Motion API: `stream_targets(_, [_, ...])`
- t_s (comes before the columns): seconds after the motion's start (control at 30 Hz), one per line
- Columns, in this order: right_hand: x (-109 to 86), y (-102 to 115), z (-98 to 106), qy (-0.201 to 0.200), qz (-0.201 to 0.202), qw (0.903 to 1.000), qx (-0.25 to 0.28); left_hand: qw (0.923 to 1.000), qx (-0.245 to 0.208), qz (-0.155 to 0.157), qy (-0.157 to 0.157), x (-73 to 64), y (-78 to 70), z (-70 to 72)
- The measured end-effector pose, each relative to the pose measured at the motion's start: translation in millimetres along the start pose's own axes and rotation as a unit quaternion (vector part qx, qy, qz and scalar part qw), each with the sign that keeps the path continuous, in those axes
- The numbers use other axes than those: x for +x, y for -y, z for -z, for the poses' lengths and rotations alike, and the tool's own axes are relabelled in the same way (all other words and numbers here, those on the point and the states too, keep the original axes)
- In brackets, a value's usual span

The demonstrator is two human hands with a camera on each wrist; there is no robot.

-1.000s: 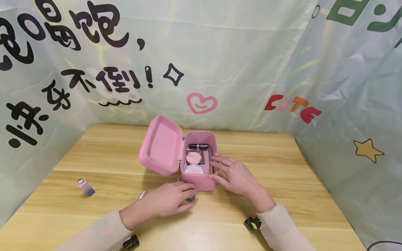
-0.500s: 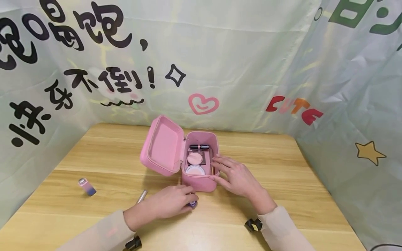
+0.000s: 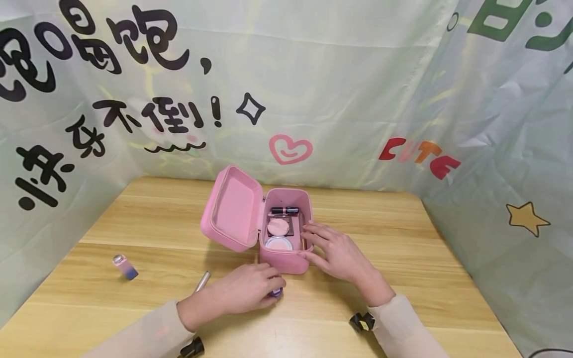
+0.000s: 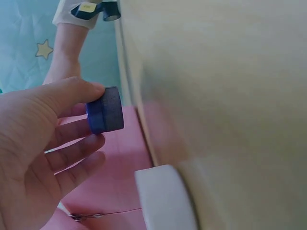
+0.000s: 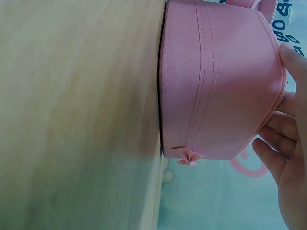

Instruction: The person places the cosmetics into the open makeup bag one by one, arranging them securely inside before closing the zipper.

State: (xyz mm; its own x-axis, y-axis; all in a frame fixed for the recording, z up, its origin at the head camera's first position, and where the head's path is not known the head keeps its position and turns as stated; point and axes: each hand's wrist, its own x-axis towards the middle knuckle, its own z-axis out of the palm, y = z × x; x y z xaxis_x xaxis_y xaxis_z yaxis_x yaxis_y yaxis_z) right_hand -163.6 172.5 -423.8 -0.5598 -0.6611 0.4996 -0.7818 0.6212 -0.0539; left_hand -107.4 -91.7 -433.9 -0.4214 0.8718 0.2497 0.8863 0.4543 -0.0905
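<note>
My left hand pinches a small round blue jar between thumb and fingers, low over the table in front of the pink cosmetic case. The case stands with its lid swung open to the left. My right hand holds the case's right rim, fingers hooked over the edge and thumb at the near corner. Inside the case lie a black tube, a round pink puff, a round white compact and a slim item along the right wall.
A pink-to-blue tube lies on the table at the left. A silver tube lies beside my left wrist. An unclear white rounded thing shows in the left wrist view. Printed cloth surrounds the table's back and sides.
My left hand has closed its fingers on the blue jar and shifted slightly right and toward me. My right hand stays on the case rim. The view has shifted slightly.
</note>
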Motion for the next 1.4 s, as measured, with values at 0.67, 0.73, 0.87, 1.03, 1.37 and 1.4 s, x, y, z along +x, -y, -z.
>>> stream_targets(0.67, [-0.7,2,2,0.000,0.000,1.0000,0.002,0.9951,0.009,0.013,-0.097,24.1,12.9,52.1])
stream_targets(0.73, [-0.5,2,2,0.000,0.000,1.0000,0.002,0.9945,0.006,0.022,-0.102,28.6,16.5,57.9])
stream_targets(0.87, [-0.5,1,2,0.002,-0.001,1.0000,0.004,0.9943,-0.005,0.043,-0.097,38.3,23.9,66.6])
stream_targets(1.03, [-1.5,0,1,0.005,-0.003,1.0000,-0.001,0.9938,-0.013,0.084,-0.072,50.9,31.7,68.8])
stream_targets(1.37, [-1.2,0,1,0.005,0.001,1.0000,0.000,0.9923,0.019,0.119,-0.027,69.4,42.0,53.3])
stream_targets(1.4, [-1.2,0,1,0.004,0.001,1.0000,0.001,0.9922,0.021,0.120,-0.026,71.1,43.2,50.6])
